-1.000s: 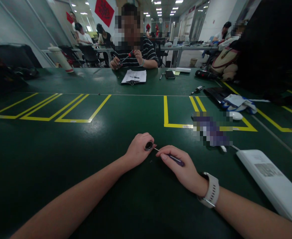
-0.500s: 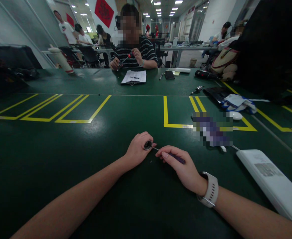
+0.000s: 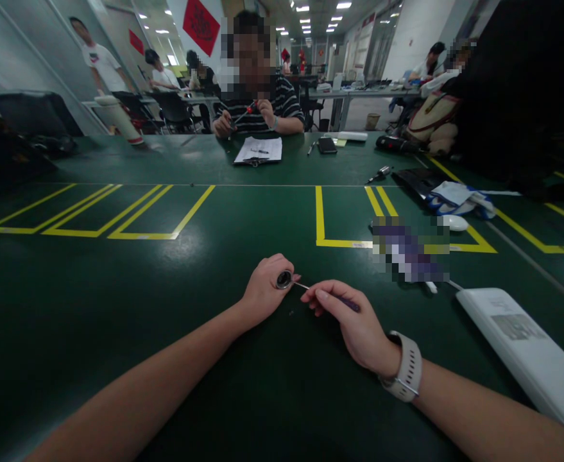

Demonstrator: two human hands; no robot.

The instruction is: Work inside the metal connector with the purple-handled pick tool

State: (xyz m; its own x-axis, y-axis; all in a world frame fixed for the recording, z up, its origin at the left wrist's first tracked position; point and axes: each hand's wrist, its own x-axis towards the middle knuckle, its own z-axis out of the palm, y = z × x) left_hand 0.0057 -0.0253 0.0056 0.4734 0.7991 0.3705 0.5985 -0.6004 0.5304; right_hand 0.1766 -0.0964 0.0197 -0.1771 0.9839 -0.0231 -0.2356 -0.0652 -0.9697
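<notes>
The green table (image 3: 156, 308) spreads broadly under my forearms, its far edge running along the front of a person (image 3: 286, 96) in a striped top. A thin seam crosses the surface, and between the left tape (image 3: 122, 235) and the right tape (image 3: 319, 212), both yellow, a lane of green leads straight away from me.

The crowding is on my right: a white case (image 3: 527, 353) lies near my watch (image 3: 404, 366), with a cable (image 3: 453, 284) leading toward a blurred purple item (image 3: 407, 250) across the tape. Beyond sit a small white object (image 3: 455, 223), a cloth (image 3: 462, 199) and a black pouch (image 3: 414, 183). Farther off, a phone (image 3: 327, 145) and a clipboard (image 3: 258, 151) lie before the person, who holds a red-handled tool (image 3: 249, 110); a bottle (image 3: 120, 120) leans in view at far left.

My left hand (image 3: 266, 285) curls around a round part (image 3: 284, 279) in front of me, its dark, silver-rimmed opening facing up and toward me; my fingers hide the rest. My right hand (image 3: 353, 317) pinches a screwdriver (image 3: 349, 303), purple handle toward my palm. Its long axis slants leftward and away, the shaft reaching the part's right side; I cannot tell whether the tip touches.
</notes>
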